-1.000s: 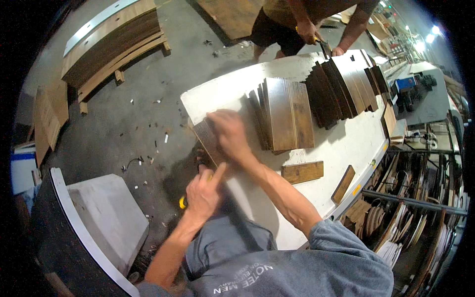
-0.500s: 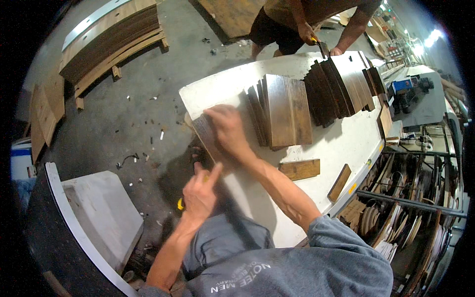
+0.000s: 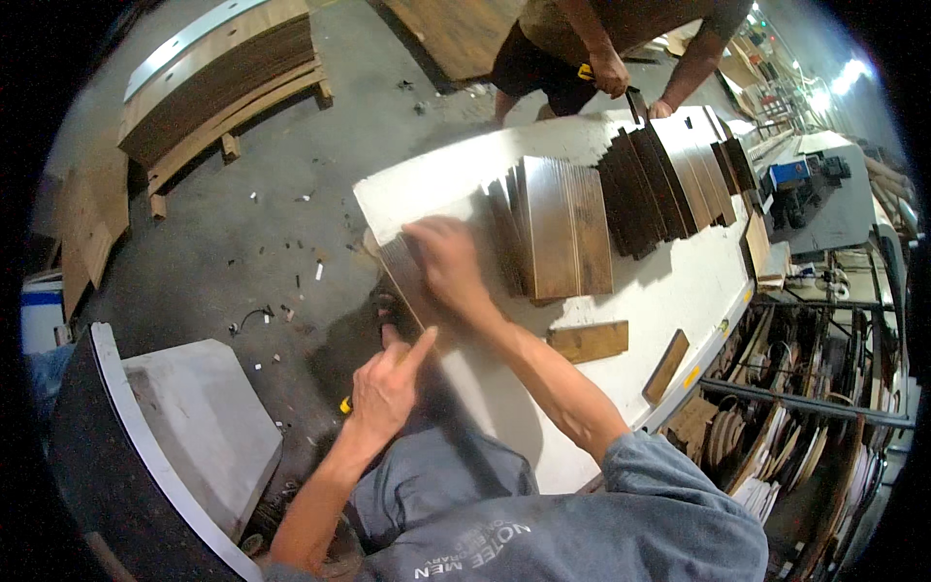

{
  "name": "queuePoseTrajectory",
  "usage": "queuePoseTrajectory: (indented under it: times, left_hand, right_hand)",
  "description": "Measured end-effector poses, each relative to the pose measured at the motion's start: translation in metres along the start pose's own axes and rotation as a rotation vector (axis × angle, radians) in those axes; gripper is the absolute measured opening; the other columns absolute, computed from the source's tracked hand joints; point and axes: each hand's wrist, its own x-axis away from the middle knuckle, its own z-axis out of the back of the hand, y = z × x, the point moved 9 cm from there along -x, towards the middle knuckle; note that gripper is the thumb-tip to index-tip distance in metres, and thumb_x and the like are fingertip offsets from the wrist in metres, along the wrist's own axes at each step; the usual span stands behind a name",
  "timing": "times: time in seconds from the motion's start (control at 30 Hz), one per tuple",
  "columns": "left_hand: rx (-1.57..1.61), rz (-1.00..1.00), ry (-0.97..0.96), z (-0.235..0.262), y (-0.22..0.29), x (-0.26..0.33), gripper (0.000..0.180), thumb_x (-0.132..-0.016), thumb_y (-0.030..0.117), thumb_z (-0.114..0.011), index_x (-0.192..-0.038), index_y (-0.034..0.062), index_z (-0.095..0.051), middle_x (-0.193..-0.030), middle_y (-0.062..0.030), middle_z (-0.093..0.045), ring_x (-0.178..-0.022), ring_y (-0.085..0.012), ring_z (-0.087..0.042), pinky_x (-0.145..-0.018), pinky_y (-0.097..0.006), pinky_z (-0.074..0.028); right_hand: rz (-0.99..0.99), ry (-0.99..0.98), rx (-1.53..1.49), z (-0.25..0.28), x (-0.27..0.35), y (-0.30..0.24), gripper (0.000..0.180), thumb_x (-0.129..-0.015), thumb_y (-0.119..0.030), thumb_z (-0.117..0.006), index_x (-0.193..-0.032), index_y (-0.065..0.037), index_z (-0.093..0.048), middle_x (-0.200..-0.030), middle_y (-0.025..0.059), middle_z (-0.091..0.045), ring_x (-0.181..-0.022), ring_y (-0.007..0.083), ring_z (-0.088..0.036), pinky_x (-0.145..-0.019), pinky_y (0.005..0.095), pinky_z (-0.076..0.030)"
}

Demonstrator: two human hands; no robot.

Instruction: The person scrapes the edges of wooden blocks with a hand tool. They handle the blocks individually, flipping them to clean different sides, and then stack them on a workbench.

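While a co-worker [image 3: 630,29] bends over the far edge of the white tabletop [image 3: 684,281], my right hand [image 3: 448,264] lies over a dark grooved panel [image 3: 407,284] along the left edge, whether pinching I cannot tell. My left hand [image 3: 385,390] curls around a mostly hidden yellow-ended tool [image 3: 346,404], index finger extended near the panel. Leaning panels [image 3: 570,228] crowd the middle; bare white surrounds two wood blocks [image 3: 589,341], and concrete floor [image 3: 194,272] opens leftward.
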Motion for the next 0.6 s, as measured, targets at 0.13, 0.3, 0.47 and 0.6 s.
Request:
queuePoseTrajectory:
  times: [0.13, 0.3, 0.47, 0.6]
  left_hand:
    - [-0.059, 0.008, -0.07, -0.004, -0.032, -0.022, 0.059, -0.09, 0.001, -0.058, -0.145, 0.0212, -0.064, -0.094, -0.0156, -0.067, -0.078, -0.04, -0.069, -0.07, -0.05, -0.058]
    - [0.054, 0.069, 0.0, 0.022, -0.059, -0.062, 0.049, -0.091, 0.005, -0.057, -0.137, 0.017, -0.07, -0.09, -0.0161, -0.069, -0.08, -0.0383, -0.07, -0.074, -0.048, -0.057]
    - [0.093, 0.075, -0.054, 0.021, -0.056, -0.063, 0.049, -0.091, 0.006, -0.06, -0.137, 0.0182, -0.07, -0.09, -0.0153, -0.07, -0.083, -0.0367, -0.071, -0.074, -0.047, -0.057]
    - [-0.01, -0.078, -0.065, 0.011, -0.048, -0.052, 0.05, -0.094, 0.005, -0.058, -0.142, 0.0199, -0.068, -0.086, -0.0179, -0.07, -0.083, -0.0379, -0.071, -0.074, -0.045, -0.058]
  right_hand:
    - [-0.013, -0.028, -0.007, 0.004, -0.002, -0.013, 0.043, -0.088, 0.005, -0.058, -0.127, -0.008, -0.072, -0.126, 0.017, -0.069, -0.122, 0.0384, -0.06, -0.107, 0.049, -0.044]
    - [0.031, -0.002, -0.044, 0.005, 0.002, -0.01, 0.052, -0.08, -0.002, -0.062, -0.131, -0.011, -0.069, -0.127, 0.0116, -0.068, -0.125, 0.035, -0.059, -0.105, 0.0489, -0.043]
    - [0.01, -0.014, -0.051, 0.009, -0.001, -0.013, 0.044, -0.087, 0.006, -0.061, -0.129, -0.004, -0.071, -0.126, 0.0176, -0.07, -0.122, 0.0389, -0.059, -0.107, 0.0483, -0.044]
    - [-0.006, -0.001, -0.044, 0.006, 0.0, -0.01, 0.044, -0.088, 0.007, -0.06, -0.129, -0.004, -0.07, -0.125, 0.0188, -0.07, -0.122, 0.0395, -0.059, -0.106, 0.0488, -0.045]
